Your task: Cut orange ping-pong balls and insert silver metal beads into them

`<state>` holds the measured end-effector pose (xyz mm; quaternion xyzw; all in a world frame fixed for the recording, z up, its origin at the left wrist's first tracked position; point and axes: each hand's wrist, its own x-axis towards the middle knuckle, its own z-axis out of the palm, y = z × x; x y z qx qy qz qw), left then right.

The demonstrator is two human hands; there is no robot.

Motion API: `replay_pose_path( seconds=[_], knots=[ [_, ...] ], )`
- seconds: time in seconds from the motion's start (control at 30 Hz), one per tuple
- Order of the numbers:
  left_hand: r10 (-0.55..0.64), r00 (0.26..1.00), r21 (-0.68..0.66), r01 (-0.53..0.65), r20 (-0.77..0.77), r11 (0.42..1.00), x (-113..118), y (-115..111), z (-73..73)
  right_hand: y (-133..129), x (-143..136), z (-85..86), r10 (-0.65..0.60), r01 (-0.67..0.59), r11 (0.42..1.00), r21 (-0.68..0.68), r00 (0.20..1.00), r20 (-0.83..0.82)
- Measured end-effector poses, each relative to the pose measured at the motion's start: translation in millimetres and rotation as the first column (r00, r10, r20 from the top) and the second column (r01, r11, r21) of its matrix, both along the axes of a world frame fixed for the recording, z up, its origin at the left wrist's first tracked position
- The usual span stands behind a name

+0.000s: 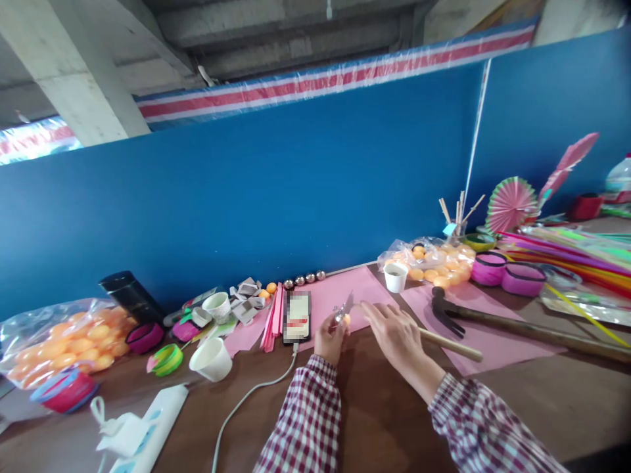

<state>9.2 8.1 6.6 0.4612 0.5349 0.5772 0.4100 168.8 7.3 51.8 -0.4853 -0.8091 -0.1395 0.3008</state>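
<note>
My left hand [329, 338] is closed, its fingertips pinching a small shiny metallic piece [341, 311] with a pointed, blade-like end sticking up. A bit of orange shows by the thumb; I cannot make out what it is. Just right of it, my right hand [397, 334] is bent over a slim wooden stick [453, 345]. The stick comes out behind the palm, and a thin tip seems to show beyond the fingers, close to the metallic piece. Under both hands are pink paper sheets [328, 299] on the brown table. A phone [297, 318] lies left of my left hand.
A claw hammer [493, 320] lies at right. Bags of orange balls [64, 345] stand at far left and back right. White paper cups [211, 359], a power strip [152, 427], a charging cable [251, 394] and steel balls [300, 280] are about. A blue partition [296, 190] rises behind.
</note>
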Motion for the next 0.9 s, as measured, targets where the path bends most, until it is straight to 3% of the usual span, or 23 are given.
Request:
replay_pose_path(
  seconds=[0.4, 0.9],
  knots=[
    [-0.008, 0.999, 0.049, 0.01, -0.041, 0.999, 1.0, 0.0, 0.1, 0.1, -0.2, -1.0, 0.008, -0.008, 1.0, 0.026, 1.0, -0.016],
    [-0.002, 0.996, 0.06, -0.004, 0.093, 0.998, 1.6, 4.2, -4.6, -0.1, -2.5, -2.8, 0.026, -0.024, 0.998, -0.061, 0.999, 0.028]
  ],
)
